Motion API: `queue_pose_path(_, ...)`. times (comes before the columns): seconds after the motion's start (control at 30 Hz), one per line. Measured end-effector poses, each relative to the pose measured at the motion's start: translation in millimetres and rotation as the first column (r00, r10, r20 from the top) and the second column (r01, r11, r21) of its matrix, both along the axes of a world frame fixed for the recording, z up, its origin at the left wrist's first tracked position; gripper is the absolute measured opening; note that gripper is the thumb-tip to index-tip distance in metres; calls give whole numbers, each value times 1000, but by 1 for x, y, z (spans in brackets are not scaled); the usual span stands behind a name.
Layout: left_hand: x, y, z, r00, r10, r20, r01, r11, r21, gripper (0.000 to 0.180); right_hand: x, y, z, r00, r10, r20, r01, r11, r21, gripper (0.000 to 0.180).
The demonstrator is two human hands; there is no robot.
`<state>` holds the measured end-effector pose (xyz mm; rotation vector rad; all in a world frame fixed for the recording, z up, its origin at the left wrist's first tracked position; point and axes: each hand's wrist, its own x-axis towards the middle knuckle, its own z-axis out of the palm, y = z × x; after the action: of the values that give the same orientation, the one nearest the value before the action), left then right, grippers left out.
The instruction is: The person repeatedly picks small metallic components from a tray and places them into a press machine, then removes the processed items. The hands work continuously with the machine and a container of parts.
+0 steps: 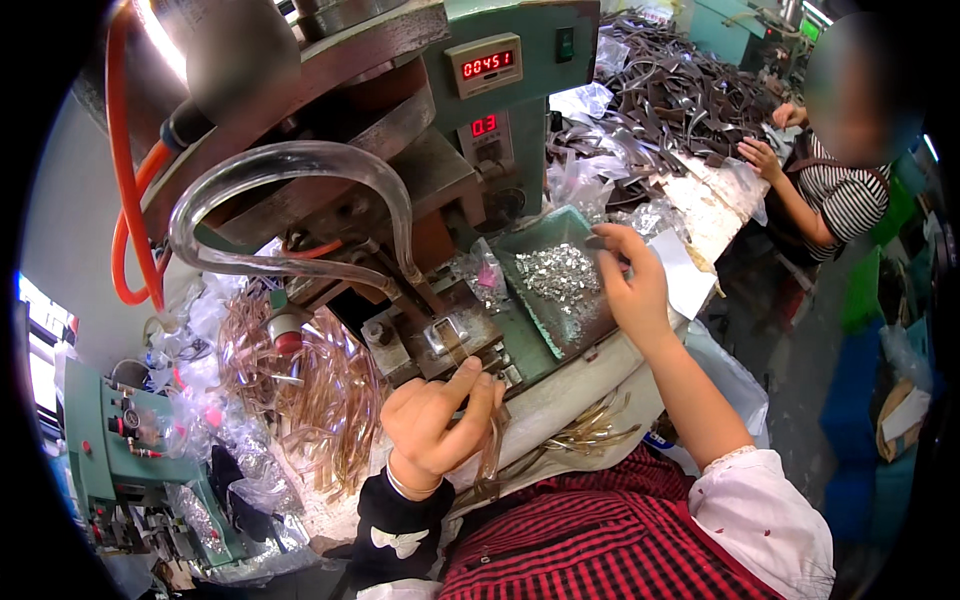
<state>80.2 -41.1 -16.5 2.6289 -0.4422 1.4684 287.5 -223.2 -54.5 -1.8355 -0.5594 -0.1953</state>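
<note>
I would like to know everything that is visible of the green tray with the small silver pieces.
The green tray is open and shallow, with raised edges that look worn; it may be painted metal. It stands at the machine's right side. Small shiny silver pieces lie loosely heaped in it, thinning toward the near end. The right hand is at its right side; whether they touch is unclear.

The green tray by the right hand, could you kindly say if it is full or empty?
Partly filled: the green tray holds small silvery pieces, with bare floor showing around.
</note>
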Motion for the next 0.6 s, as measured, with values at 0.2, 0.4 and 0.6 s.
queue_pose_path(0.2, 1, 1, 2, 1000, -12, -10, 12, 1000, -17, 26, -22, -22, -32, 994, 107, 7, -99, 943, -319, 16)
queue_pose_path(0.4, -19, -12, -1, 992, 81, -94, -97, 978, -186, 30, -20, 2, -46, 953, 131, 273, 25, 864, -502, 14)
queue_pose_path(0.6, -111, -10, -5, 878, 426, -219, -468, 862, -196, 17, -31, -5, -47, 999, 43, 9, -41, 982, -184, 7)
